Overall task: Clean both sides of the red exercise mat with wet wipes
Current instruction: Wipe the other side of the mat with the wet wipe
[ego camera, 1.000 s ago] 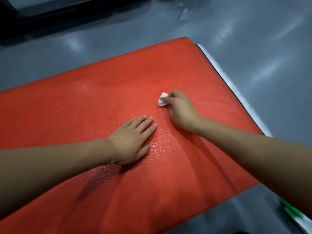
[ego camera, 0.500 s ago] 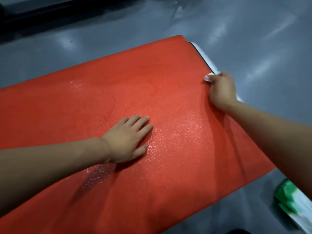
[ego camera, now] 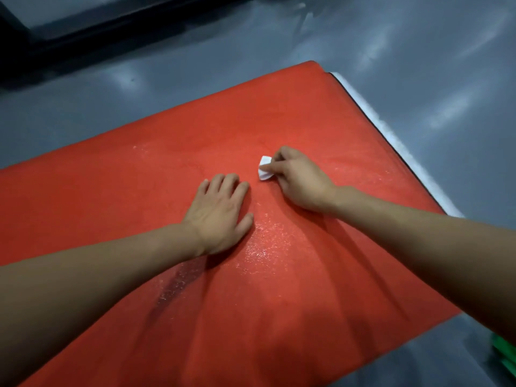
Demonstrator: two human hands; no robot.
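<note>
The red exercise mat [ego camera: 279, 113] lies flat on the grey floor and fills most of the view. My left hand [ego camera: 220, 210] rests palm down on the mat near its middle, fingers straight. Just to its right, my right hand [ego camera: 296, 180] pinches a small folded white wet wipe [ego camera: 264, 171] against the mat. Wet, glistening patches show on the mat below both hands.
A white strip [ego camera: 391, 135] with a dark edge runs along the mat's right side. A green and white pack [ego camera: 506, 358] sits at the lower right corner. Glossy grey floor [ego camera: 418, 65] surrounds the mat; a dark ledge [ego camera: 83, 32] crosses the top left.
My right hand with the wipe has swept back from the mat's right edge to the middle, close to my left hand. The left hand has stayed pressed on the mat.
</note>
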